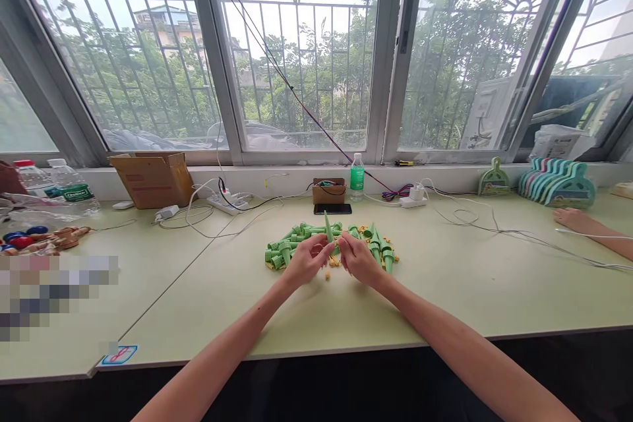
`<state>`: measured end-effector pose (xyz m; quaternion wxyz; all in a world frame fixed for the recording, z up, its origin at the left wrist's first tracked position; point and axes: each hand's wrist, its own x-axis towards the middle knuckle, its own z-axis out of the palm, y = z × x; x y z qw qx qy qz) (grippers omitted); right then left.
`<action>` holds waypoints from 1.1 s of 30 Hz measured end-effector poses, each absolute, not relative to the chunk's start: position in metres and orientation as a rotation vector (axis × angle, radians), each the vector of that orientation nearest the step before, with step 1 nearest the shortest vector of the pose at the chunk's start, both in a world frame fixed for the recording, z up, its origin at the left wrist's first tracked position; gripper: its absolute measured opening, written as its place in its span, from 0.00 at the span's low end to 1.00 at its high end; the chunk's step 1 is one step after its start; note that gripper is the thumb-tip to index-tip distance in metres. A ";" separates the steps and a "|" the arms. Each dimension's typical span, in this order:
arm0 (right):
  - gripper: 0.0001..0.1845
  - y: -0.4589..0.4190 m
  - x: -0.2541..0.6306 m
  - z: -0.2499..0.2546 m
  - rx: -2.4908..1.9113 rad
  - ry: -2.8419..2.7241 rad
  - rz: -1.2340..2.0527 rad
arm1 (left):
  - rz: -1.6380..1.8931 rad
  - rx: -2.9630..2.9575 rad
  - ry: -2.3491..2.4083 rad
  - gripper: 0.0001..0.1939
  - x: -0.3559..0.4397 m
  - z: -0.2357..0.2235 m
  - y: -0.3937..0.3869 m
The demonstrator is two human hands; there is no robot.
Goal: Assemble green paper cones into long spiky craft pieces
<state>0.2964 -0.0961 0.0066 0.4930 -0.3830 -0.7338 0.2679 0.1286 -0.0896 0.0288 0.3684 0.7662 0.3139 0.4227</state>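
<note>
The left forearm [235,335] and right forearm [452,336], both bare, extend forward and converge near the midline, where the left hand [305,262] bends thumb and fingers toward each other in a pinch and the right hand [359,259], close beside it, is curled more tightly.

A bottle [357,177] stands near a phone [333,209].

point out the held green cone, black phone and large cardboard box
held green cone [329,229], head view, on its tapered side
black phone [339,209], head view, on its dark face
large cardboard box [148,183], head view, on its front wall
</note>
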 end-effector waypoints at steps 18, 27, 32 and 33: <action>0.30 -0.096 0.297 0.009 -0.995 -1.786 0.551 | 1.178 2.139 0.853 0.12 0.129 0.021 -0.087; 0.36 -0.100 0.294 0.013 -1.056 -1.774 0.537 | 1.149 2.216 0.864 0.08 0.130 0.024 -0.090; 0.35 -0.098 0.294 0.013 -1.072 -1.756 0.505 | 1.143 2.263 0.879 0.09 0.131 0.025 -0.091; 0.35 -0.098 0.294 0.013 -1.071 -1.747 0.497 | 1.145 2.277 0.888 0.09 0.132 0.025 -0.091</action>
